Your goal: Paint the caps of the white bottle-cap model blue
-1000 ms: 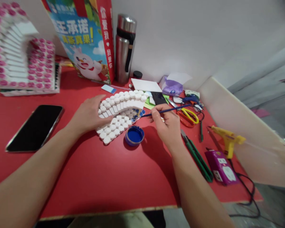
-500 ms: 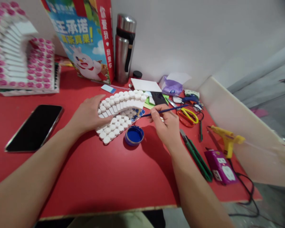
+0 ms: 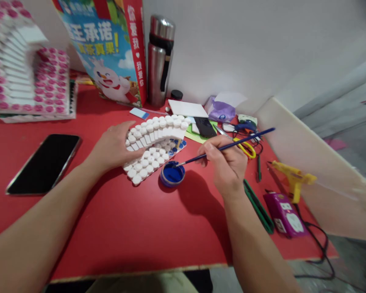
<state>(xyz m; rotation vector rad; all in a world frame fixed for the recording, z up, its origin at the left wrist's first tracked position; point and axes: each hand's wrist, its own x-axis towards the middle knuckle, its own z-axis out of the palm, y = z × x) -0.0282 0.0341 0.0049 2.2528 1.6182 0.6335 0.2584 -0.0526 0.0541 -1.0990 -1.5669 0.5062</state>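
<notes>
My left hand [image 3: 114,142] grips the left end of a white craft model [image 3: 149,162], thumb over its front and fingers behind. The model has rows of round white discs and a curved run of flat white strips like steps; several discs at its right end are painted blue. Pinched in my right hand [image 3: 227,160] is a thin dark blue paintbrush [image 3: 222,148], slanting down to the left. Its bristle tip is at the rim of a small round pot of blue paint [image 3: 172,175], just in front of the model.
A black phone [image 3: 45,162] lies at left, behind it a pink-and-white model [image 3: 49,89]. A printed box [image 3: 110,53] and steel flask [image 3: 160,61] stand at the back. On the right are scissors [image 3: 247,147], a green cutter [image 3: 259,207], a glue gun [image 3: 293,179] and a purple packet [image 3: 285,215].
My right hand has moved right and slightly toward me, bringing the brush tip from the model's blue discs to the paint pot. My left hand and the model have stayed in place.
</notes>
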